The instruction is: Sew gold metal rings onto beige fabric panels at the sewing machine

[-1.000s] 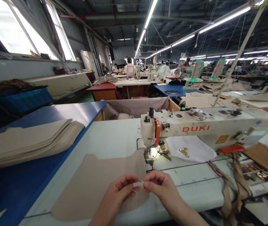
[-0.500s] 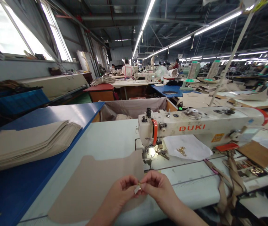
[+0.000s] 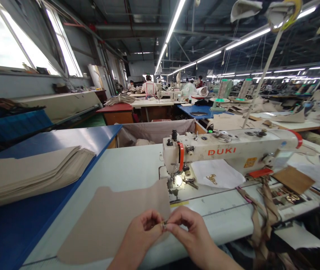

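My left hand point(image 3: 143, 228) and my right hand point(image 3: 188, 228) meet fingertip to fingertip over the near edge of the sewing table point(image 3: 132, 168). Both pinch one small piece with a metal glint point(image 3: 164, 225); I cannot make out what it is. Under my hands lies a tan cut piece of fabric point(image 3: 112, 221), flat on the table. Its far right corner reaches the needle area of the white DUKI sewing machine point(image 3: 227, 150).
A stack of tan cut pieces point(image 3: 33, 174) rests on the blue table at left. A white cloth with a small gold fitting point(image 3: 212, 178) lies under the machine arm. Tan straps point(image 3: 261, 213) hang off the table's right edge. A cloth-lined bin point(image 3: 157, 129) stands behind. Other workers sit far back.
My hands have dropped slightly and closed tighter; the small pale strip that showed between the fingers is now almost hidden. The view tilted a little upward.
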Available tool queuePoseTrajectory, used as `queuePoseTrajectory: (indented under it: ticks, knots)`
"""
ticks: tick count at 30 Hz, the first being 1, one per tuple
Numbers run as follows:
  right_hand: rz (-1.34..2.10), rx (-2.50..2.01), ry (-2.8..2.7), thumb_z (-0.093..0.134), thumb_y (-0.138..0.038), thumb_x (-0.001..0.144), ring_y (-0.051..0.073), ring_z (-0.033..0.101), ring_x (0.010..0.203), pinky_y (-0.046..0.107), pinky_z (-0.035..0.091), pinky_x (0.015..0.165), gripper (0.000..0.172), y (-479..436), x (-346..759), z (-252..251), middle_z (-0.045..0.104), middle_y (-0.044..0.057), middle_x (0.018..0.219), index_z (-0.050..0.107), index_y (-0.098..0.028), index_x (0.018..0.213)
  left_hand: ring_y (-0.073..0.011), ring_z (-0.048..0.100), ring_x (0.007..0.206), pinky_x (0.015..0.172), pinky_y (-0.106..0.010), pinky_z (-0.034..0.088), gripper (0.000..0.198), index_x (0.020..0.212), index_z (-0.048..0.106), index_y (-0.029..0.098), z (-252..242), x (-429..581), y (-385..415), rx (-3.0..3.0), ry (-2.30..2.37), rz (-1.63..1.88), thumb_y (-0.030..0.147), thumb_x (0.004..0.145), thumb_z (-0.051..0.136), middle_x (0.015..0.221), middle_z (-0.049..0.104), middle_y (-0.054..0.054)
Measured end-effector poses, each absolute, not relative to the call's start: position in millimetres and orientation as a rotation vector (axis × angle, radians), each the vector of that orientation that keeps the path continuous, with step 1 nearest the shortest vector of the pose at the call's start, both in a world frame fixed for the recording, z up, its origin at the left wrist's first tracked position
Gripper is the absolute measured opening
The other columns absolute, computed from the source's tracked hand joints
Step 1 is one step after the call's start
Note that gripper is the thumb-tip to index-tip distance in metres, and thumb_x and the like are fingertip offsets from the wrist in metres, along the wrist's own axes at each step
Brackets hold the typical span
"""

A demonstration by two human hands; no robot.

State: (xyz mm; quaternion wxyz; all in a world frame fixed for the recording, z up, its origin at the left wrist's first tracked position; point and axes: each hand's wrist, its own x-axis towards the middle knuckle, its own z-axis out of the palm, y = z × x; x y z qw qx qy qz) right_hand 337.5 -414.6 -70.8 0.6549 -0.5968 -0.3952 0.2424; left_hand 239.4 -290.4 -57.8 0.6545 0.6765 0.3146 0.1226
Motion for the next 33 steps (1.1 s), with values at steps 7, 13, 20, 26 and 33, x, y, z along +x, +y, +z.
queuePoseTrajectory:
  ticks: [7,13,20,26,33]
  knots:
    - [0.562,-1.326,-0.687,0.065,-0.033,0.077,0.012,0.051,0.057,0.023,0.040,0.058,0.022,-413.9,324.2,-72.9,0.060,0.000,0.060,0.060,-0.016,0.065,-0.0143,0.053,0.056,0.058,-0.025,0.044,0.015,0.047,0.053,0.019,-37.0,235.3,-304.8,1.513,0.717,0.394,0.029,0.048,0.064,0.054,0.057,0.002]
    - [0.447,-1.437,-0.741,0.060,-0.026,0.077,0.014,0.054,0.062,0.025,0.043,0.061,0.015,-411.3,326.8,-79.2,0.061,0.002,0.064,0.059,-0.016,0.065,-0.0160,0.058,0.058,0.059,-0.026,0.049,0.020,0.053,0.057,0.019,-45.3,239.5,-302.1,1.468,0.712,0.419,0.031,0.046,0.071,0.056,0.060,0.002]
    - [0.578,-1.386,-0.739,0.063,-0.024,0.077,0.013,0.057,0.063,0.024,0.043,0.061,0.010,-406.6,339.7,-83.9,0.062,0.000,0.065,0.060,-0.017,0.070,-0.0161,0.061,0.060,0.060,-0.025,0.052,0.020,0.058,0.059,0.019,-51.8,245.1,-298.6,1.478,0.683,0.485,0.032,0.052,0.073,0.058,0.061,0.002]
    - [0.866,-1.089,-0.605,0.074,-0.029,0.071,0.014,0.064,0.067,0.022,0.046,0.065,0.022,-402.2,351.9,-87.4,0.068,0.000,0.071,0.061,-0.018,0.084,-0.0152,0.062,0.061,0.061,-0.023,0.053,0.015,0.060,0.059,0.019,-56.8,245.7,-295.0,1.537,0.671,0.544,0.027,0.057,0.071,0.061,0.062,0.002]
    - [0.802,-1.399,-0.755,0.065,-0.024,0.075,0.009,0.051,0.054,0.019,0.037,0.053,0.012,-404.4,361.0,-79.6,0.062,-0.001,0.060,0.066,-0.015,0.068,-0.0159,0.062,0.065,0.065,-0.024,0.053,0.011,0.064,0.059,0.019,-69.8,244.1,-290.9,1.619,0.660,0.539,0.025,0.063,0.069,0.067,0.063,0.001]
